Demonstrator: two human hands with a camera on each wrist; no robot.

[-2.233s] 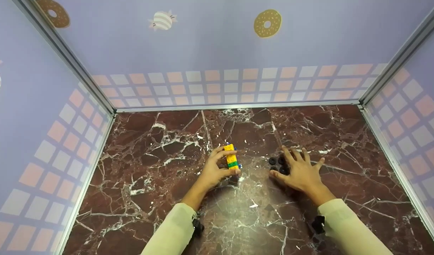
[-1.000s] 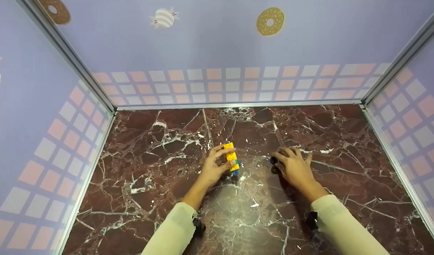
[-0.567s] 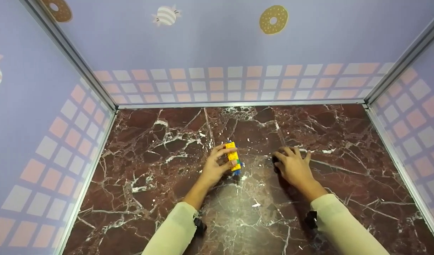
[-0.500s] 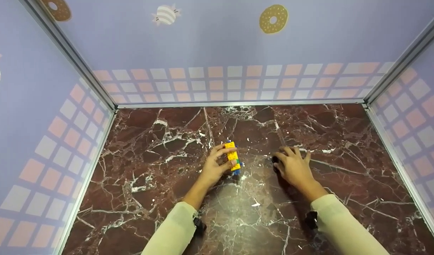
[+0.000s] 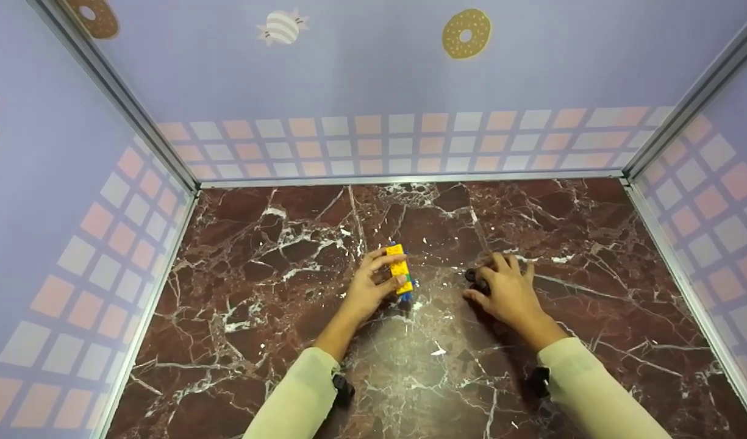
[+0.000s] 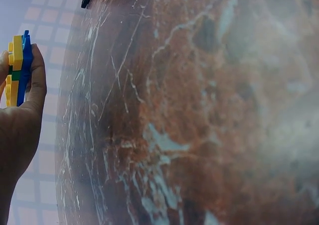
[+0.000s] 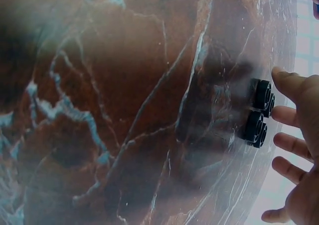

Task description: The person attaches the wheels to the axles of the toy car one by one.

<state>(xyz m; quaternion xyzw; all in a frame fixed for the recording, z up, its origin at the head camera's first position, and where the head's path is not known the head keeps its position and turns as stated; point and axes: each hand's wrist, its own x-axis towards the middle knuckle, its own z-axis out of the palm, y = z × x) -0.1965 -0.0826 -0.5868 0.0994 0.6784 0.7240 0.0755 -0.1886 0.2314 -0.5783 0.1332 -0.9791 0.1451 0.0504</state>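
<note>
My left hand point(image 5: 382, 277) pinches a small stack of yellow, green and blue bricks point(image 5: 400, 276) between thumb and fingers, holding it on end just above the marble table point(image 5: 275, 341). In the left wrist view the brick stack point(image 6: 16, 68) stands against my thumb point(image 6: 36, 80). A little to the right, my right hand point(image 5: 494, 281) hovers over a cluster of black wheels point(image 5: 474, 278) lying on the table. In the right wrist view the black wheels point(image 7: 259, 113) lie just beyond my spread, loosely bent fingers point(image 7: 294, 85), which do not close round them.
Lilac walls with a tiled pattern enclose the table on the left point(image 5: 74, 231), back point(image 5: 397, 146) and right point(image 5: 714, 207), joined by metal corner rails. Both pale sleeves point(image 5: 586, 390) reach in from the near edge.
My right hand, first spread flat over the wheels, drew its fingers in and shifted slightly left; now its thumb has eased back and the wheels show more. The left hand and bricks barely moved.
</note>
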